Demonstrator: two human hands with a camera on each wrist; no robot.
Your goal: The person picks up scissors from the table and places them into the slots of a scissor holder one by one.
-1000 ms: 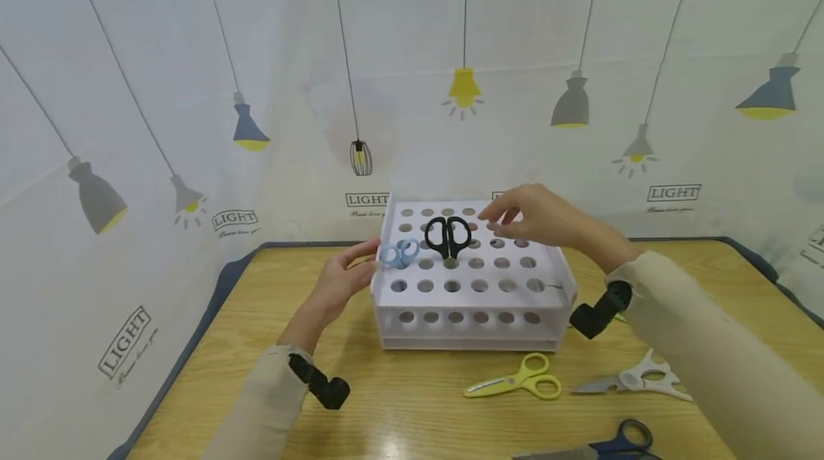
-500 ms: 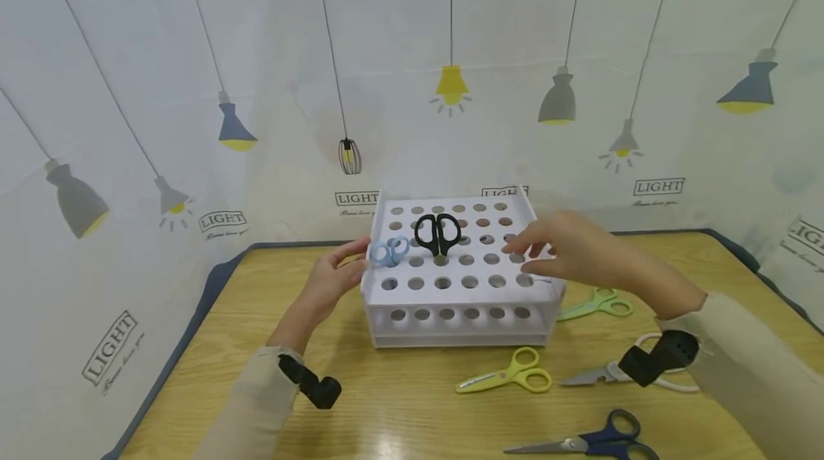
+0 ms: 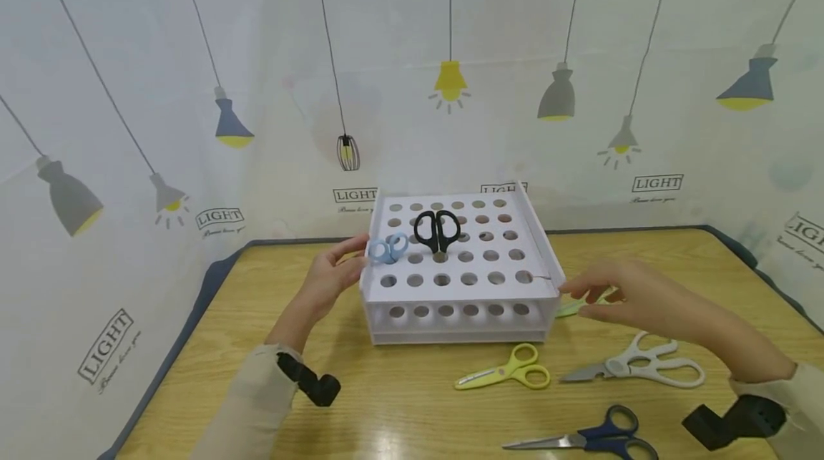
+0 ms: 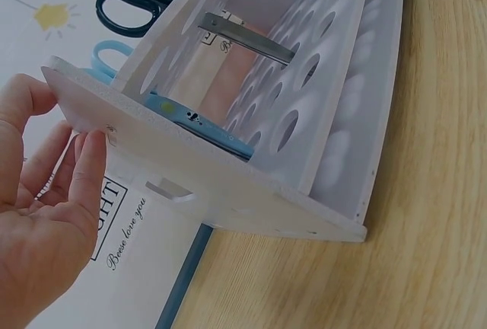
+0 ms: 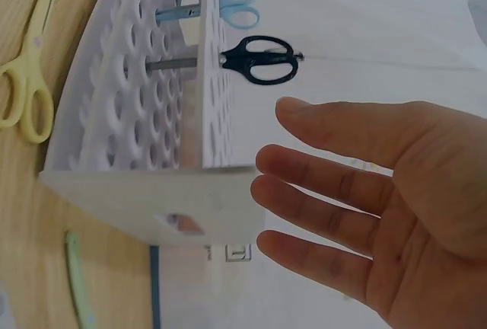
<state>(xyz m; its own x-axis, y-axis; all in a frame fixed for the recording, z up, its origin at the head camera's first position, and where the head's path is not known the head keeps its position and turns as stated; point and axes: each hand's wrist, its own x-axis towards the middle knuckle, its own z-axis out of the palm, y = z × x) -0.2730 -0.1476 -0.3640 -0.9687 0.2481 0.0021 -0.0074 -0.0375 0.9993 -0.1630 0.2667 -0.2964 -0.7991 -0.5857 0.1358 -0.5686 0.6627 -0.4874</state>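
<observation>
My left hand [image 3: 324,283] rests against the outer left side of a white holed rack [image 3: 463,290], thumb near its top edge and fingertips on the panel. Light-blue scissors [image 3: 388,249] stand blade-down in a hole beside that hand. Black scissors [image 3: 437,230] stand upright nearer the middle; both sets of blades pass through to the lower shelf. Off the rack's right front corner hovers my right hand [image 3: 634,295], fingers relaxed and holding nothing. Green scissors [image 3: 568,308] lie under and behind it, partly hidden.
Yellow scissors [image 3: 505,373], white-handled scissors [image 3: 644,363] and dark-blue scissors [image 3: 589,441] lie on the wooden table [image 3: 412,410] in front and to the right. A lamp-printed sheet [image 3: 399,88] hangs behind.
My right hand has moved from over the rack's holes to the right and down, off the rack. The left hand stays at the rack's side. The head view has shifted slightly.
</observation>
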